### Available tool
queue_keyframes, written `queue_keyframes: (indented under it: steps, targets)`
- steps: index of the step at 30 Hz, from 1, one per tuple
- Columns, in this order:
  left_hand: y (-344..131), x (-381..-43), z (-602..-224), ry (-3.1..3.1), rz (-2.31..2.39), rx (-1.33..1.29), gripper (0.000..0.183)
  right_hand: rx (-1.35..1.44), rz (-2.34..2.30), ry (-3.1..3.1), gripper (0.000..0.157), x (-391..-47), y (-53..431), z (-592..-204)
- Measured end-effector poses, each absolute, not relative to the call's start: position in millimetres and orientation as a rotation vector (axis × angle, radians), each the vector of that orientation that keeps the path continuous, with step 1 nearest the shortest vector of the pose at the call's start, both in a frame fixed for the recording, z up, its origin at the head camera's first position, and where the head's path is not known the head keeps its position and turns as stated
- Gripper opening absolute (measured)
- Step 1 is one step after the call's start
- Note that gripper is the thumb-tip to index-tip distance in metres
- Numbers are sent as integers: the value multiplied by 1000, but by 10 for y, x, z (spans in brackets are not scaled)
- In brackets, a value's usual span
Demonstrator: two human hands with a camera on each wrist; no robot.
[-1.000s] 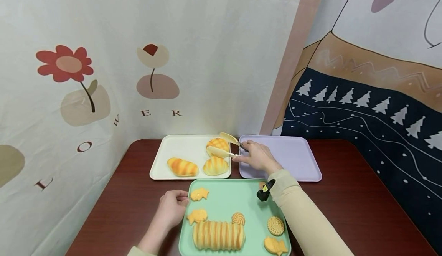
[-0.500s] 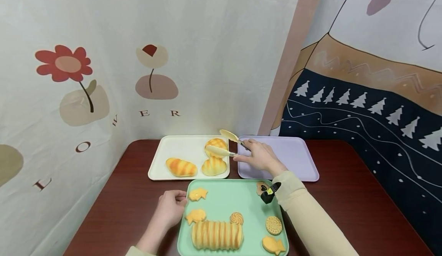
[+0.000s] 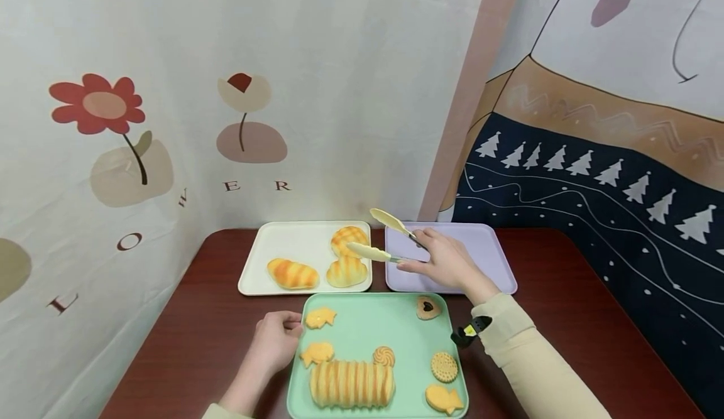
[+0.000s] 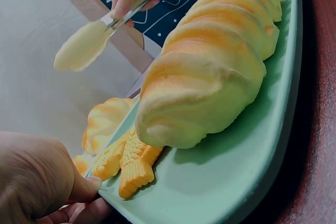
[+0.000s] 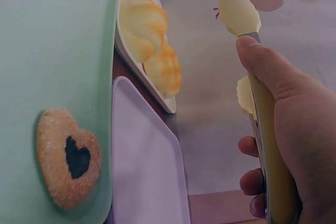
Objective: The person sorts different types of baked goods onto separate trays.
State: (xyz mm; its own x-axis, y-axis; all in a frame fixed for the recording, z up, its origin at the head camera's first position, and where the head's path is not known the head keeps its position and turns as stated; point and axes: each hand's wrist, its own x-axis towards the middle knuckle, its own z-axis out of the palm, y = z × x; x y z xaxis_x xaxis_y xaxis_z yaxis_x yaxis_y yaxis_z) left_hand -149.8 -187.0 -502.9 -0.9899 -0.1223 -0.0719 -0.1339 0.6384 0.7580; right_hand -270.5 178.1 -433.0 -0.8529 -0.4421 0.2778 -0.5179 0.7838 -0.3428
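My right hand (image 3: 447, 262) holds a pair of kitchen tongs (image 3: 370, 252) with cream tips, spread apart and with nothing between them. They hang above the gap between the white tray (image 3: 288, 243) and the purple tray (image 3: 481, 252). On the white tray lie a striped roll (image 3: 293, 274), a pale twisted bun (image 3: 347, 271) and a round criss-cross bun (image 3: 349, 240). My left hand (image 3: 275, 343) pinches the left rim of the green tray (image 3: 373, 325), thumb on top in the left wrist view. That tray bears a long ridged loaf (image 3: 352, 384).
Also on the green tray are fish-shaped biscuits (image 3: 320, 318), a swirl biscuit (image 3: 383, 356), a round biscuit (image 3: 444, 367) and a heart biscuit (image 3: 427, 308). The purple tray stands right of the white one. A printed curtain (image 3: 339, 92) hangs behind the dark red table (image 3: 543, 306).
My right hand has drawn the tongs right and slightly up, away from the round bun, and their tips have spread a little. The heart biscuit has come into full view. My left hand stays put.
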Motion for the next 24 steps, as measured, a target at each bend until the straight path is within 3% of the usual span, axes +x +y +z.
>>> queue_keyframes:
  steps: [24]
  targets:
    - [-1883,-1534,-5052,2829,1295,-216,17,837,613,-2740,95,-2096,2017,-4148]
